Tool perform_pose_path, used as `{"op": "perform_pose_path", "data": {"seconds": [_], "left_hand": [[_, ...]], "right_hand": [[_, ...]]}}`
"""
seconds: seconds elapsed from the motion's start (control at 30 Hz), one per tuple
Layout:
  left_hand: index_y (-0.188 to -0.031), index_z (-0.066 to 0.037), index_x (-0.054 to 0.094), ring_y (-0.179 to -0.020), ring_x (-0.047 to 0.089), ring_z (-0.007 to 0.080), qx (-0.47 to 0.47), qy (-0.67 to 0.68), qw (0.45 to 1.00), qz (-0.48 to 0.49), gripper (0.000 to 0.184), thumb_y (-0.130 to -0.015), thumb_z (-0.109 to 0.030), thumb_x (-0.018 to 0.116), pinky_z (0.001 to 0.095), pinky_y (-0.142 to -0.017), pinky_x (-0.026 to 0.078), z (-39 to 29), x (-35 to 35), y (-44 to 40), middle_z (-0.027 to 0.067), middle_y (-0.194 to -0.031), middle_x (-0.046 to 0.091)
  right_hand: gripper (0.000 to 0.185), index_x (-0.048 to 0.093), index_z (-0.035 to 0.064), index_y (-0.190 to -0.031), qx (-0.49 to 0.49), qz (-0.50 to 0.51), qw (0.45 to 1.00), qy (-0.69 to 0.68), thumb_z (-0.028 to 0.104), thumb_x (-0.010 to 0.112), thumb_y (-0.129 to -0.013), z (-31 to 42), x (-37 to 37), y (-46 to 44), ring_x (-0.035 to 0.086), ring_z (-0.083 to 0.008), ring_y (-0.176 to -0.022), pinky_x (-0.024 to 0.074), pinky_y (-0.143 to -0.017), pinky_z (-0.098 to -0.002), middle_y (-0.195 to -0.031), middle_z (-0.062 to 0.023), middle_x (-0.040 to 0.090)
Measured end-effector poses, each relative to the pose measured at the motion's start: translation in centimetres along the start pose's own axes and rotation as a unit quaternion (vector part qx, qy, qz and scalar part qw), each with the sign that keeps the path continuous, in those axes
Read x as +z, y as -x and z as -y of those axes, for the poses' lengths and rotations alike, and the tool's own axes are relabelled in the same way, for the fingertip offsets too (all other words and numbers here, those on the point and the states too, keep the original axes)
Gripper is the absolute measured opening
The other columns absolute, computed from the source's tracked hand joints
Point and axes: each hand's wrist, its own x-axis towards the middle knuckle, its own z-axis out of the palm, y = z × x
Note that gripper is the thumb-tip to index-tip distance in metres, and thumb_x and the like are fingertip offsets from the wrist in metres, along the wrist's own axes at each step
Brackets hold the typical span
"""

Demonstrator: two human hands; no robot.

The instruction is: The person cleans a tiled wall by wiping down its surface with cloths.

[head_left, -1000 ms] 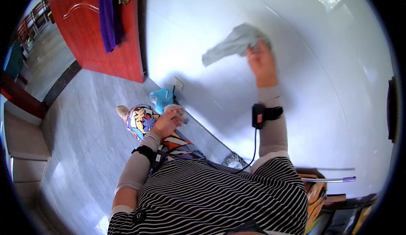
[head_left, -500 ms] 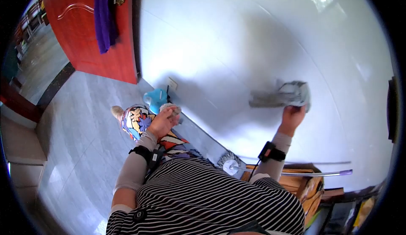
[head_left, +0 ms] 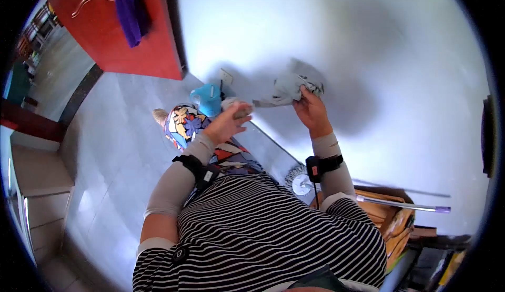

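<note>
A grey cloth (head_left: 289,87) is bunched in my right hand (head_left: 313,113), pinched between thumb and fingers, with one end trailing left. It is in front of the white wall (head_left: 421,97); whether it touches the wall I cannot tell. My left hand (head_left: 227,124) is lower and to the left, its fingers apart. Just past its fingers shows a pale grey-beige thing (head_left: 235,106), partly hidden, which I cannot make out. Close by on the floor stands a light blue plastic container (head_left: 206,98).
A red door (head_left: 110,34) with a purple cloth (head_left: 126,13) hanging on it stands at upper left. A wall socket (head_left: 226,76) sits low on the wall. To the right lie a mop (head_left: 301,184) with a metal pole and a wooden piece of furniture (head_left: 392,218).
My right hand has brought the cloth left and slightly up along the wall, towards my left hand. My left hand has shifted up and right, its fingers more spread. The view has tilted slightly.
</note>
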Motion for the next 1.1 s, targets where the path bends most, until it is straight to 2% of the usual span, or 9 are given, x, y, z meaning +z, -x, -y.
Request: {"op": "perform_pose_path", "data": {"seconds": [0.2, 0.27, 0.4, 0.53, 0.6, 0.67, 0.73, 0.83, 1.1], "left_hand": [[-0.140, -0.013, 0.033, -0.126, 0.041, 0.0241, 0.075, 0.080, 0.991, 0.076, 0.071, -0.087, -0.055, 0.054, 0.0468, -0.103, 0.037, -1.1, 4.2, -1.3, 0.0062, -0.141, 0.038], [-0.138, -0.013, 0.036, -0.120, 0.048, 0.0217, 0.083, 0.052, 0.994, 0.047, 0.063, -0.088, -0.047, 0.055, 0.0424, -0.099, 0.041, -1.5, 4.4, -0.9, 0.0074, -0.134, 0.047], [-0.129, -0.009, 0.045, -0.105, 0.058, 0.0220, 0.084, 0.094, 0.992, 0.000, 0.047, -0.087, -0.028, 0.055, 0.0355, -0.092, 0.047, -2.2, 3.9, 0.4, 0.0084, -0.119, 0.058], [-0.125, -0.001, 0.049, -0.106, 0.059, 0.0223, 0.088, 0.127, 0.988, -0.027, 0.044, -0.090, -0.027, 0.048, 0.0358, -0.092, 0.048, -1.9, 1.6, 1.7, 0.0124, -0.117, 0.060], [-0.126, 0.001, 0.048, -0.108, 0.059, 0.0251, 0.060, 0.152, 0.986, 0.032, 0.046, -0.090, -0.027, 0.045, 0.0373, -0.094, 0.047, -1.7, 1.6, 2.0, 0.0145, -0.119, 0.059], [-0.125, 0.003, 0.049, -0.106, 0.059, 0.0275, 0.036, 0.157, 0.984, 0.072, 0.046, -0.089, -0.025, 0.044, 0.0381, -0.094, 0.047, -0.7, 0.6, 1.4, 0.0150, -0.119, 0.059], [-0.122, 0.003, 0.051, -0.105, 0.059, 0.0309, 0.004, 0.139, 0.987, 0.085, 0.049, -0.083, -0.027, 0.051, 0.0421, -0.094, 0.047, -0.5, 0.6, 1.3, 0.0175, -0.117, 0.060], [-0.122, 0.003, 0.051, -0.106, 0.059, 0.0314, -0.003, 0.145, 0.987, 0.073, 0.050, -0.083, -0.028, 0.052, 0.0425, -0.095, 0.046, -1.1, 1.9, 1.2, 0.0175, -0.117, 0.060], [-0.131, 0.002, 0.041, -0.110, 0.057, 0.0324, -0.030, 0.029, 0.996, 0.075, 0.059, -0.079, -0.021, 0.058, 0.0435, -0.099, 0.043, -2.1, 3.7, 1.7, 0.0201, -0.123, 0.054]], "right_hand": [[0.035, 0.055, 0.0016, -0.118, -0.010, 0.186, 0.906, 0.380, 0.015, 0.060, -0.086, -2.8, 6.2, 1.7, 0.060, -0.0251, -0.103, 0.0473, -0.088, -0.0374, -0.112, -0.0104, 0.062], [0.039, 0.058, 0.0051, -0.116, -0.195, 0.288, 0.679, 0.647, 0.015, 0.067, -0.078, -3.5, 6.9, 2.3, 0.060, -0.0311, -0.102, 0.0470, -0.088, -0.0377, -0.112, -0.0125, 0.063], [0.041, 0.061, 0.0059, -0.112, -0.242, 0.314, 0.648, 0.650, 0.021, 0.072, -0.075, -2.0, 7.8, 3.1, 0.060, -0.0314, -0.101, 0.0466, -0.088, -0.0367, -0.109, -0.0149, 0.062], [0.031, 0.058, 0.0028, -0.114, -0.168, 0.123, 0.841, 0.500, 0.015, 0.062, -0.086, -1.6, 4.4, 1.2, 0.058, -0.0194, -0.102, 0.0467, -0.088, -0.0317, -0.109, -0.0078, 0.062], [0.030, 0.054, 0.0023, -0.120, -0.217, 0.093, 0.815, 0.530, 0.015, 0.053, -0.093, -2.9, 2.8, 0.1, 0.057, -0.0180, -0.104, 0.0461, -0.090, -0.0318, -0.115, -0.0063, 0.060], [0.038, 0.050, 0.0009, -0.125, 0.087, 0.106, 0.944, 0.299, 0.024, 0.051, -0.095, -4.5, 1.7, 0.2, 0.055, -0.0189, -0.110, 0.0469, -0.092, -0.0341, -0.122, -0.0126, 0.056], [0.044, 0.045, 0.0034, -0.130, 0.126, 0.273, 0.905, 0.301, 0.032, 0.046, -0.097, -5.2, 1.7, 1.1, 0.053, -0.0197, -0.114, 0.0458, -0.095, -0.0349, -0.125, -0.0121, 0.054], [0.054, 0.045, 0.0040, -0.129, 0.233, 0.210, 0.949, 0.034, 0.045, 0.045, -0.095, -6.9, 0.6, 2.0, 0.055, -0.0187, -0.107, 0.0486, -0.089, -0.0326, -0.121, -0.0114, 0.056], [0.050, 0.048, 0.0005, -0.126, 0.169, 0.231, 0.929, 0.234, 0.031, 0.062, -0.088, -2.9, -0.5, 3.8, 0.060, -0.0161, -0.086, 0.0494, -0.082, -0.0287, -0.108, -0.0081, 0.060]]}}
